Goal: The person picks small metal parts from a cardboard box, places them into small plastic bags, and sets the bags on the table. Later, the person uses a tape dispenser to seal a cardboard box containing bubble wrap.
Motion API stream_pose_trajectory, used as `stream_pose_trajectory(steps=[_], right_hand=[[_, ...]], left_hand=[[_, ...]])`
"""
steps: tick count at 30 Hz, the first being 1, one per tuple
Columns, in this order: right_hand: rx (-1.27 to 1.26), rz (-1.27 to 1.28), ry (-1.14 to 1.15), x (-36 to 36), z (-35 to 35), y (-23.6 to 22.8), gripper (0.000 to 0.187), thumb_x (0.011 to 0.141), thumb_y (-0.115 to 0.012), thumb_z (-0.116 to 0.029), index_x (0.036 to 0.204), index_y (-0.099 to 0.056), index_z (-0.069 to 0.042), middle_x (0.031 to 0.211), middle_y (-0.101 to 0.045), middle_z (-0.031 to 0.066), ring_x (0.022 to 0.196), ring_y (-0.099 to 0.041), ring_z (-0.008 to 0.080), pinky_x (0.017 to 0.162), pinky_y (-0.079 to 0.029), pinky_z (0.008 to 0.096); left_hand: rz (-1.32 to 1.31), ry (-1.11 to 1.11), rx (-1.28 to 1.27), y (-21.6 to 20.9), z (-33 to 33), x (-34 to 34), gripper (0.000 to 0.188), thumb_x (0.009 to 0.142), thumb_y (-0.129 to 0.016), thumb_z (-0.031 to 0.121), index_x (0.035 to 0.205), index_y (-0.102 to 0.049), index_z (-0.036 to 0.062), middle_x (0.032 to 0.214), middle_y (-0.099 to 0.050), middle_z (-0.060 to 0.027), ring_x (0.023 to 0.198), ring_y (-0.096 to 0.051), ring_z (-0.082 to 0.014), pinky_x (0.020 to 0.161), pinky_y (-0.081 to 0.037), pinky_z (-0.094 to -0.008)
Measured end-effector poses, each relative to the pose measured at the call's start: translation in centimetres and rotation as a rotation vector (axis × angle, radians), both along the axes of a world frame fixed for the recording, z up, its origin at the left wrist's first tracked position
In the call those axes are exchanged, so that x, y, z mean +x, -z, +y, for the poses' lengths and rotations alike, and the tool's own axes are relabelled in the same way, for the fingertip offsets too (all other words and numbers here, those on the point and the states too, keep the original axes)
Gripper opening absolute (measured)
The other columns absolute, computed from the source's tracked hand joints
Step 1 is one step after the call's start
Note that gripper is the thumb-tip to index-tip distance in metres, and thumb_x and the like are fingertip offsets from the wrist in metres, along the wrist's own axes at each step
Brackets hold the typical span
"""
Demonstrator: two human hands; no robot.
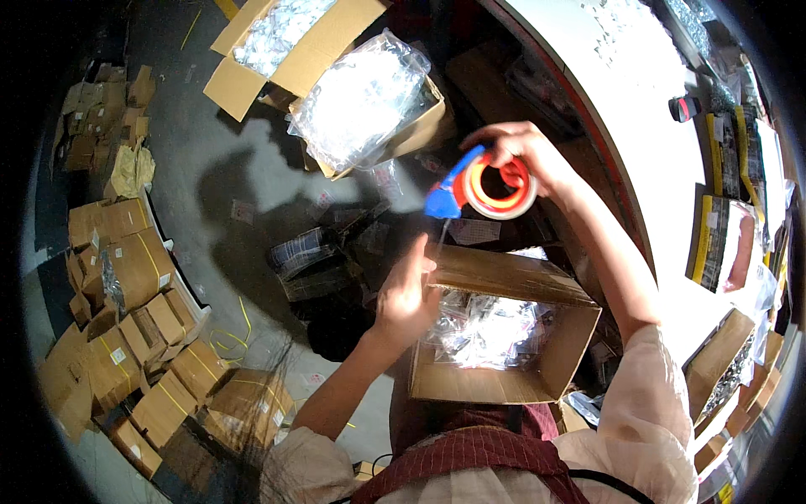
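Observation:
My right hand (pixel 514 149) is wrapped round a tape dispenser (pixel 446 198) with a blue and red body and a roll of tape (pixel 502 207) on it. The dispenser is raised above the far side of an open cardboard box (pixel 579 344). A thin strip of tape runs down from its blue head towards my left hand (pixel 406 294). That hand is at the box's far left corner, index finger pointing up and the other fingers curled; what they grip is hidden. Inside the box lie many small clear plastic packets (pixel 491 332). One flap (pixel 504 273) stands up at the far side.
Ahead stand an open carton of packets (pixel 239 88) and another carton (pixel 411 130) topped by a bulging clear bag (pixel 361 101). Stacked cartons (pixel 134 269) line the left. A white table (pixel 621 126) curves along the right. Dark wrapped items (pixel 302 252) and paper scraps lie on the floor.

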State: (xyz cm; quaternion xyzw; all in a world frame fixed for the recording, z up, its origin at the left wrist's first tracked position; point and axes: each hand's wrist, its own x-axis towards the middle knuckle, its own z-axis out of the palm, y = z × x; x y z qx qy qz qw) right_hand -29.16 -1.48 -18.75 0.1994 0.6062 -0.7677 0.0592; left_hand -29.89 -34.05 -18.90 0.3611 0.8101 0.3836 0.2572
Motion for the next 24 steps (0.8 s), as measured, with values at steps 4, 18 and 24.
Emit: stream_pose_trajectory(steps=[4, 18, 24], right_hand=[[-0.033, 0.04, -0.024, -4.2, -1.3, 1.2, 0.037, 0.067, -0.064, -0.005, 0.101, -0.075, 0.008, 0.094, -0.074, 0.0123, 0.082, -0.068, 0.0137, 0.078, -0.057, 0.026], [-0.072, 0.095, 0.04, -1.3, 0.5, 5.4, 0.043, 0.063, -0.064, -0.008, 0.101, -0.073, 0.011, 0.099, -0.074, 0.0158, 0.078, -0.068, 0.0156, 0.077, -0.059, 0.0271], [-0.312, -0.116, 0.156, 6.8, 0.8, 3.4, 0.049, 0.059, -0.062, -0.005, 0.105, -0.07, 0.012, 0.105, -0.073, 0.0201, 0.09, -0.071, 0.0232, 0.086, -0.06, 0.0329]], left_hand=[[0.041, -0.095, 0.033, 0.2, 0.3, 0.7, 0.089, 0.074, -0.081, 0.0, 0.152, -0.039, -0.0002, 0.111, -0.069, -0.0161, 0.098, -0.07, -0.0261, 0.088, -0.057, -0.036], [0.125, -0.133, 0.001, 0.3, -0.2, 1.7, 0.089, 0.08, -0.078, 0.0, 0.156, -0.032, -0.0036, 0.119, -0.069, -0.0186, 0.103, -0.072, -0.0251, 0.091, -0.058, -0.0353], [-0.049, -0.181, -0.002, 0.3, 0.0, 1.9, 0.077, 0.081, -0.07, -0.004, 0.152, -0.041, -0.0007, 0.119, -0.069, -0.0199, 0.106, -0.071, -0.0308, 0.093, -0.057, -0.0381]])
